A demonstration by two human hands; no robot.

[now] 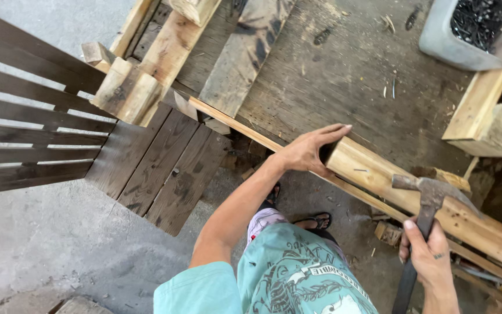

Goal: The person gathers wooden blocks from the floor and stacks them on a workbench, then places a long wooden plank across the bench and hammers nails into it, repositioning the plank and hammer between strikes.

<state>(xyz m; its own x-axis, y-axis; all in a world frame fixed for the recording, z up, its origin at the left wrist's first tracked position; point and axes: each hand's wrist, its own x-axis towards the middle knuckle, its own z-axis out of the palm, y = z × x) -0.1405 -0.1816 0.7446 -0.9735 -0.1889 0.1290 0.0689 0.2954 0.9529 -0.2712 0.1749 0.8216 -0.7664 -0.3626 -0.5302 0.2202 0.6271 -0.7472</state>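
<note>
Head camera shows me the left hand point(309, 150) flat, fingers stretched out, pressing on the end of a pale wooden beam point(431, 200) that lies across the edge of the plank workbench point(332, 81). My right hand point(431, 259) is closed around the dark handle of a rusty claw hammer point(428, 200), its head resting over the beam. A grey tub of nails point(474, 29) stands far back.

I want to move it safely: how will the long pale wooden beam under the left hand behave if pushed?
The beam looks thick and solid, so probably stiff and rather heavy. Its flat faces suggest sliding, not rolling. The left hand covers its end; rough wood may give splinters.
</note>
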